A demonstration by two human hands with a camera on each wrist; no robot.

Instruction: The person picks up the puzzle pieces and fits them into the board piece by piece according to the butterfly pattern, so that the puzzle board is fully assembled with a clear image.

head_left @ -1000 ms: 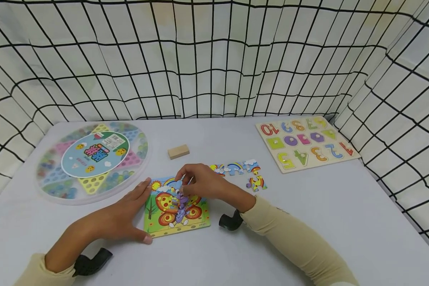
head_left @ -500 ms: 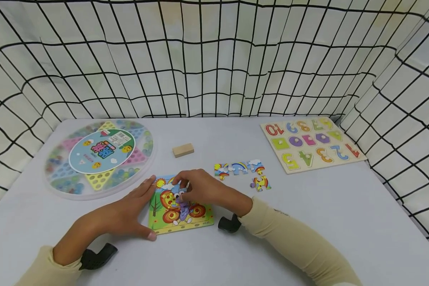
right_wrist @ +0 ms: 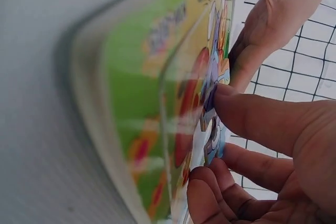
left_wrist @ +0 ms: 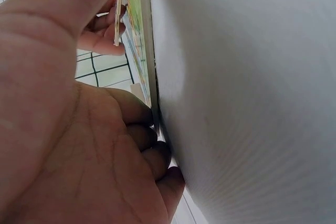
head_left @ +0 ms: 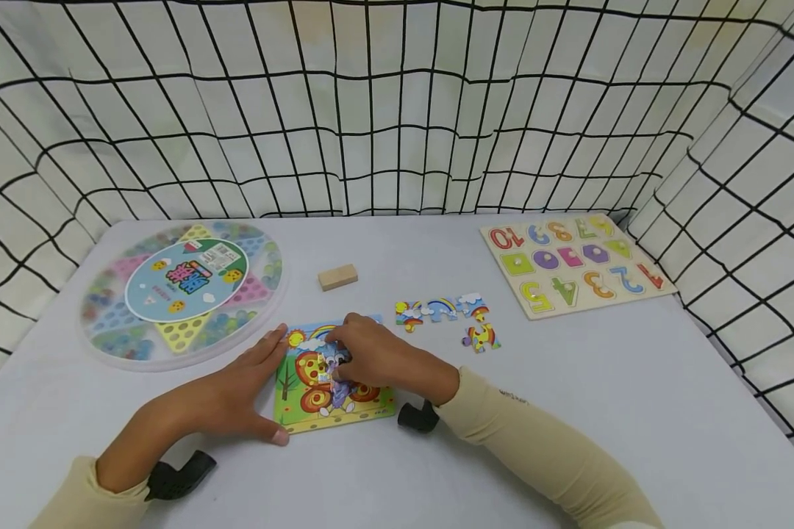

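A butterfly-picture jigsaw board [head_left: 298, 424] lies on the white table in front of me. My left hand [head_left: 221, 400] rests along its left side, thumb by the near corner and fingers stretched toward the far one; in the left wrist view those fingertips touch the board's edge. Over the board's upper middle, my right hand [head_left: 377, 358] pinches a jigsaw piece [left_wrist: 117, 24] between thumb and fingers. The right wrist view shows the piece [right_wrist: 211, 148] tilted close above the picture. Part of the board is hidden under the right hand.
Several loose jigsaw pieces [head_left: 442, 310] lie right of the board. Behind it sits a wooden block [head_left: 337, 278]. A round, clear-lidded game box [head_left: 185, 283] stands at the left, a wooden number board [head_left: 569, 264] at the back right. Black netting [head_left: 397, 132] encloses the table.
In the last half second my right hand has shifted slightly right and toward me over the board, still pinching the jigsaw piece. My left hand stays at the board's left side.
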